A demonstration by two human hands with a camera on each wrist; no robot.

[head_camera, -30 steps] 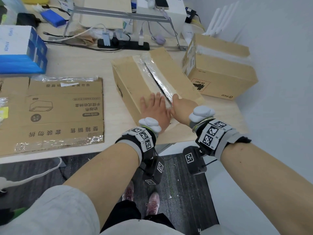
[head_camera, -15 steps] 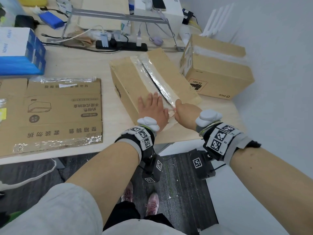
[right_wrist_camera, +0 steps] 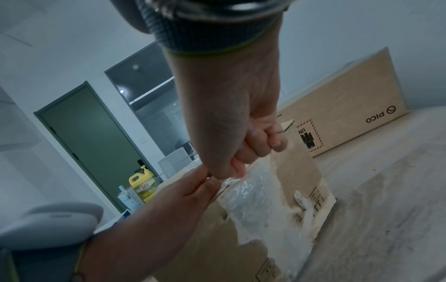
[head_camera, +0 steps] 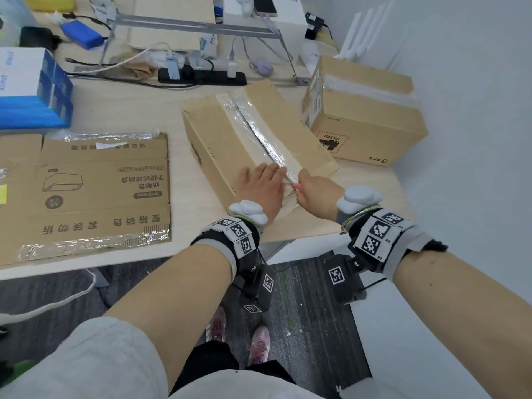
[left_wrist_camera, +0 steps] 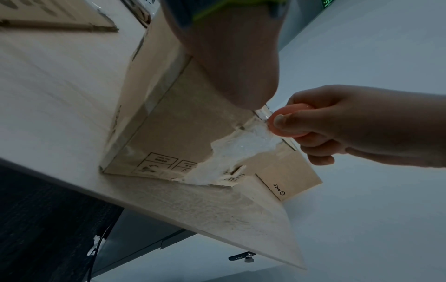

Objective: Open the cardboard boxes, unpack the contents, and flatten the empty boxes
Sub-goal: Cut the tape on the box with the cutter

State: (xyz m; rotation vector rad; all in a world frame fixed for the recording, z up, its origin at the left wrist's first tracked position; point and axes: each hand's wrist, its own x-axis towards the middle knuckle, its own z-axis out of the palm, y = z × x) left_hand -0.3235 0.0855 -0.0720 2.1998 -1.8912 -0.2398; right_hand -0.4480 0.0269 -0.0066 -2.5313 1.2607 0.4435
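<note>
Gripping a small pink cutter (left_wrist_camera: 287, 122), the right hand (head_camera: 315, 194) sits at the near end of the box (head_camera: 230, 139), blade at the tape (head_camera: 259, 131). Just left, the left hand (head_camera: 260, 190) presses flat on the lid, fingers straight. From the grip the taped seam runs away toward the far left, so the right hand seems better placed to work along it.

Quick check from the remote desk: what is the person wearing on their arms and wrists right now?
Each wrist carries a black band with white square-code tags, grey fabric beneath, and a pale grey rounded pod on top: left wrist band, right wrist band. A black camera block with a code tag hangs below each. The right wrist also has a thin metal bangle. The left upper arm has a light grey sleeve.
</note>
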